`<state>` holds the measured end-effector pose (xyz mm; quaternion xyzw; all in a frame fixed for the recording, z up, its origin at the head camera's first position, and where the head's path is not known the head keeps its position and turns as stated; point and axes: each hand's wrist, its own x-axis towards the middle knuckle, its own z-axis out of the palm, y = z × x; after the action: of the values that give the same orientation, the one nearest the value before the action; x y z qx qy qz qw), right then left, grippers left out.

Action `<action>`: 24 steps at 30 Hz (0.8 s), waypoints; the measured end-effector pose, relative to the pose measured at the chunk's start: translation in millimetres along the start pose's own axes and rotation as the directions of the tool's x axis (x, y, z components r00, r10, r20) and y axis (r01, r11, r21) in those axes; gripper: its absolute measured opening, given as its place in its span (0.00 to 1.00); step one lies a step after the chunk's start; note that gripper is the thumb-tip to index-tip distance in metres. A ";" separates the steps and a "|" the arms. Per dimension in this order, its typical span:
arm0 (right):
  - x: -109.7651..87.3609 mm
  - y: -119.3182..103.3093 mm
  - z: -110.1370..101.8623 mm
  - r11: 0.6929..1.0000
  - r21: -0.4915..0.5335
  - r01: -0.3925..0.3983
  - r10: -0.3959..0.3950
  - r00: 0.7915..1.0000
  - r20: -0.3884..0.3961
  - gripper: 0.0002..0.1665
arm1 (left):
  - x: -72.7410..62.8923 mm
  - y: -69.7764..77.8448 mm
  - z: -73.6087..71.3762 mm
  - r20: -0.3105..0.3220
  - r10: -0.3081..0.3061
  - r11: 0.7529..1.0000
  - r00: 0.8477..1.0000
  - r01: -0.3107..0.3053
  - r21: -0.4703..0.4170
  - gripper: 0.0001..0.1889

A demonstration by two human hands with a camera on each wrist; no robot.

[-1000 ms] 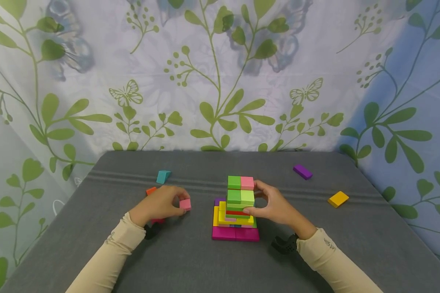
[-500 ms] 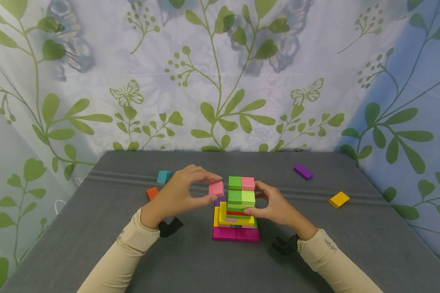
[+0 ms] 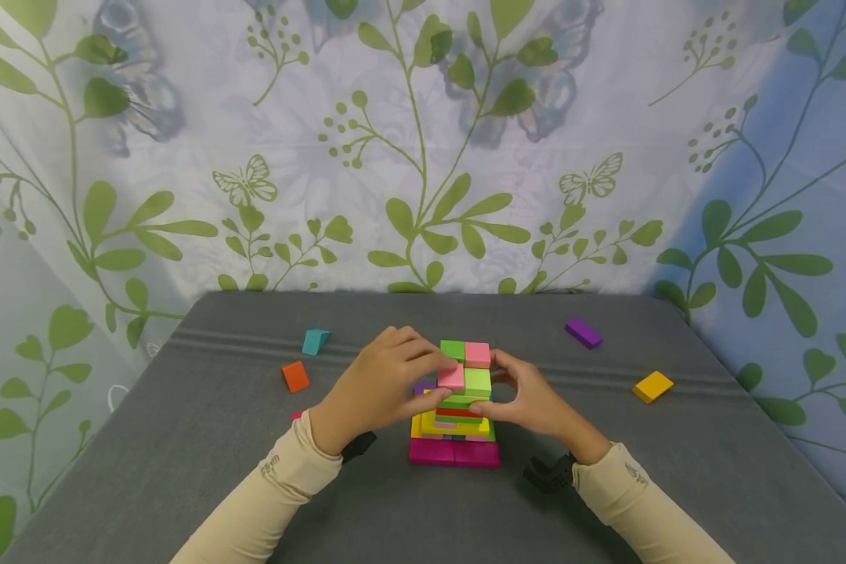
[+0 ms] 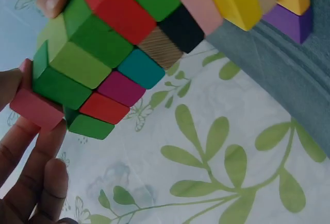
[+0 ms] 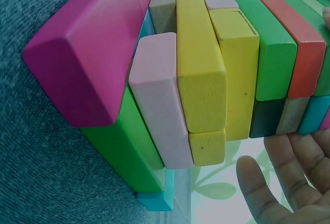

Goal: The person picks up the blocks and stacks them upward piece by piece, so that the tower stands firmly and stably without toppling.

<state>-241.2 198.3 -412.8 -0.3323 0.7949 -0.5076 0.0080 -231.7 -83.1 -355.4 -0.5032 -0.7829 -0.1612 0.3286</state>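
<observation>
A stepped tower of coloured wooden blocks [image 3: 477, 382] stands on the grey cloth, with two magenta blocks [image 3: 454, 452] at the front of its base. My left hand [image 3: 384, 384] pinches a pink block [image 3: 451, 378] at the tower's upper front left corner. In the left wrist view that pink block [image 4: 36, 109] lies against a green block [image 4: 62, 82] at the tower's end. My right hand [image 3: 532, 398] holds the tower's right side, thumb at the front and fingers behind. The right wrist view shows its fingers [image 5: 296, 175] beside the upper layers.
Loose blocks lie around the tower: a teal one [image 3: 316, 341] and an orange one [image 3: 295, 376] on the left, a purple one [image 3: 583, 333] and a yellow one [image 3: 652, 386] on the right. A patterned curtain [image 3: 423, 149] hangs behind the table.
My left hand has carried the pink block rightward from the left of the table to the top of the tower. The right hand has stayed at the tower's side.
</observation>
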 end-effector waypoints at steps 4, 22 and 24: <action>0.3 -0.1 -0.1 1.000 0.004 0.009 -0.009 1.000 0.000 0.35 | 0.4 2.4 1.5 -0.008 0.016 0.998 1.000 -0.016 0.054 0.14; -0.2 0.9 0.3 1.000 0.004 0.015 -0.015 1.000 0.000 0.35 | -2.4 1.8 5.7 -0.005 -0.077 0.996 0.997 0.077 -0.036 0.20; -0.3 1.3 0.3 1.000 0.003 0.022 -0.022 1.000 0.000 0.35 | -3.0 1.3 6.6 0.020 -0.134 0.987 0.991 0.136 -0.090 0.27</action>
<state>-241.6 198.5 -414.1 -0.3411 0.7903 -0.5089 0.0031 -232.1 -80.8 -362.4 -0.4646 -0.8093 -0.2149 0.2881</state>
